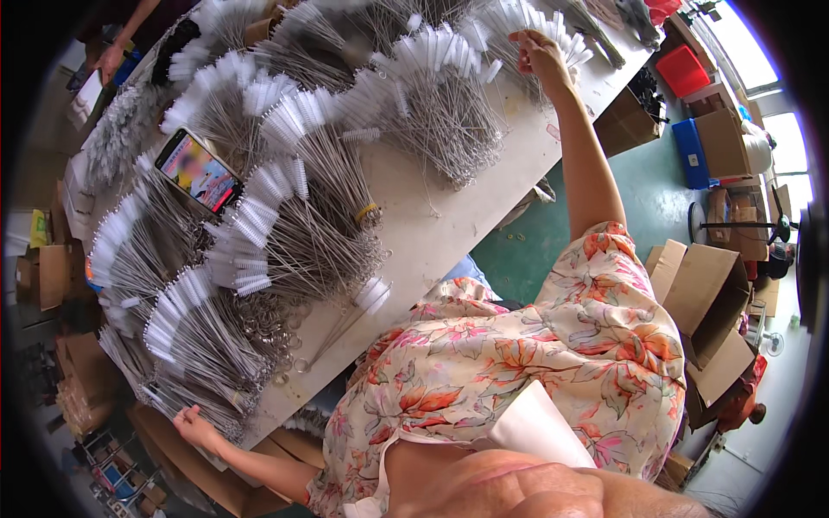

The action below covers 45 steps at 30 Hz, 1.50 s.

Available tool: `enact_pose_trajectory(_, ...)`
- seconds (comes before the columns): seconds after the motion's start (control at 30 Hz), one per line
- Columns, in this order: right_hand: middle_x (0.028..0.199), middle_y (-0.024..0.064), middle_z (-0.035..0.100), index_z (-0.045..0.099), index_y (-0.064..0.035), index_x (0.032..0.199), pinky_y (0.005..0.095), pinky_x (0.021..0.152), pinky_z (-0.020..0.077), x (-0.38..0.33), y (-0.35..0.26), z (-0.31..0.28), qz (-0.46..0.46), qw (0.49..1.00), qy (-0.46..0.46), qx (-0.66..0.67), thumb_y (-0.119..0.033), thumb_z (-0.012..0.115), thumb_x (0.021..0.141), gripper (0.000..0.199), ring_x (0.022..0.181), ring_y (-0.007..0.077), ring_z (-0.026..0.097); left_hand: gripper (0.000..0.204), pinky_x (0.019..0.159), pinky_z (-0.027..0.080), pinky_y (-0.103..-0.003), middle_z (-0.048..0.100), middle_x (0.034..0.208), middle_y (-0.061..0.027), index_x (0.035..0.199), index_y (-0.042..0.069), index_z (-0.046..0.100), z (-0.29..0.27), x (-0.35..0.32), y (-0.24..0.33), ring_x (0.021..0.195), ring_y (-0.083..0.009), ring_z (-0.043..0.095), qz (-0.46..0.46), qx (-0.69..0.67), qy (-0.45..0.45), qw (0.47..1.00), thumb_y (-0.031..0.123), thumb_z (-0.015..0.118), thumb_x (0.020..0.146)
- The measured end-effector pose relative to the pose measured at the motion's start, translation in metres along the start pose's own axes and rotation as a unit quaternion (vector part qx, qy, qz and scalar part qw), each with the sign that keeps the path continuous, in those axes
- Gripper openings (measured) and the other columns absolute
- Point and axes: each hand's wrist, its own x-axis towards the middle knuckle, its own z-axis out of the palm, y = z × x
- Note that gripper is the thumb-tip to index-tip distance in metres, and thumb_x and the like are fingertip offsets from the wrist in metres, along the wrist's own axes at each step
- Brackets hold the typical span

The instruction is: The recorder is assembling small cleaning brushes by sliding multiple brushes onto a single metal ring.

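Right hand (542, 60) over white-bristled brushes (575, 53), fingers half-curled; left hand (199, 431) beside lower-left bundle (211, 345) on table (423, 250), fingers loosely bent; whether either grips anything, cannot tell. Step looks like picking out brushes; next calls for parting tangled stems (330, 164). Phone (199, 171) writing unreadable.

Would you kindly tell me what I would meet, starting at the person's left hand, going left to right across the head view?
Left hand, small separate group of white-bristled brushes, right hand, red bin.
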Motion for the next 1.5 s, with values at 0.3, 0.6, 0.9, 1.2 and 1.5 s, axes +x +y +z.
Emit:
enact_pose_trajectory(0.3,0.072,0.0037,0.064,0.069,-0.0116,0.090,0.0304,0.063,0.0472,0.047,0.010,-0.024,-0.090,0.934,0.070,-0.339,-0.032,0.064,0.076,0.025,0.066,0.0156,0.059,0.024,0.063,0.046,-0.024,0.061,0.085,-0.0067,0.109,0.000,0.058,-0.011,-0.001,0.052,0.072,-0.0121,0.053,0.023,-0.083,0.067,0.994,0.012,0.050,0.090)
enact_pose_trajectory(0.6,0.095,0.0160,0.064,0.067,-0.0108,0.090,0.0421,0.075,0.0479,0.100,0.063,-0.028,-0.109,0.837,0.007,-0.536,-0.037,0.058,0.074,0.032,0.090,0.0329,0.061,0.025,0.042,0.019,-0.017,0.040,0.071,0.0063,0.102,0.010,0.065,-0.027,-0.044,0.112,0.051,-0.0012,0.027,-0.130,-0.270,0.008,0.954,0.025,0.049,0.090)
enact_pose_trajectory(0.9,0.091,0.0057,0.062,0.063,-0.0022,0.097,0.0307,0.064,0.0464,0.027,-0.101,-0.026,-0.411,0.894,0.134,-0.119,-0.023,0.060,0.083,0.025,0.072,0.0168,0.057,0.030,0.048,0.027,-0.019,0.045,0.068,0.0005,0.096,-0.006,0.060,-0.023,-0.074,0.176,0.055,-0.0055,0.035,0.013,-0.596,-0.115,0.795,0.020,0.046,0.093)
enact_pose_trajectory(1.2,0.115,0.0149,0.050,0.054,-0.0017,0.104,0.0430,0.087,0.0453,-0.270,-0.168,0.201,-0.061,0.731,-0.546,0.404,-0.019,0.045,0.093,0.022,0.106,0.0229,0.051,0.027,0.043,0.040,-0.019,0.057,0.078,-0.0052,0.110,0.002,0.056,0.007,-0.142,0.303,0.050,-0.0065,0.050,0.286,-0.485,-0.168,0.809,-0.001,0.056,0.083)
enact_pose_trajectory(1.5,0.098,0.0114,0.058,0.060,-0.0054,0.109,0.0298,0.086,0.0428,-0.281,-0.150,0.202,-0.261,0.824,-0.479,0.156,-0.030,0.054,0.088,0.032,0.096,0.0182,0.053,0.014,0.057,0.053,-0.024,0.052,0.092,-0.0128,0.095,-0.004,0.052,0.012,-0.139,0.300,0.069,-0.0173,0.060,0.376,-0.514,0.127,0.761,-0.004,0.055,0.081)
